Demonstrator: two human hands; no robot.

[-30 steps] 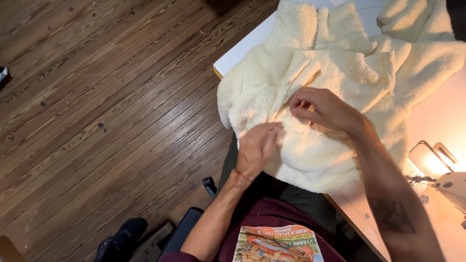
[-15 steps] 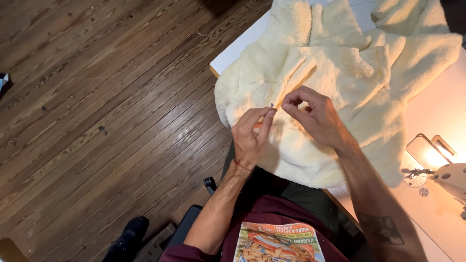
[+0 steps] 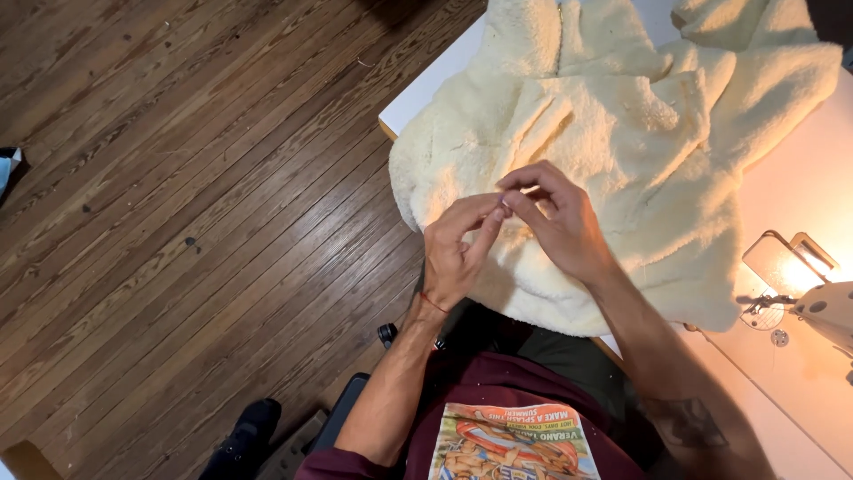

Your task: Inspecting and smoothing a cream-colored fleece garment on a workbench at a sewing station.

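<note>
A cream fleece garment (image 3: 622, 133) lies bunched on a white table (image 3: 426, 84), hanging over its near edge. My left hand (image 3: 458, 249) and my right hand (image 3: 555, 218) meet over the garment's lower front. Their fingertips pinch together at one small spot. Whatever is between the fingertips is too small to make out. A thin red cord circles my left wrist.
A white sewing machine (image 3: 817, 302) with a lit lamp stands at the right edge of the table. Dark wooden floor (image 3: 195, 204) fills the left. My lap, a maroon shirt with a colourful print (image 3: 511, 444), and a black shoe (image 3: 240, 436) show at the bottom.
My left hand has risen from resting flat on the fleece to meet my right hand, and both now pinch at one point. The garment has shifted slightly.
</note>
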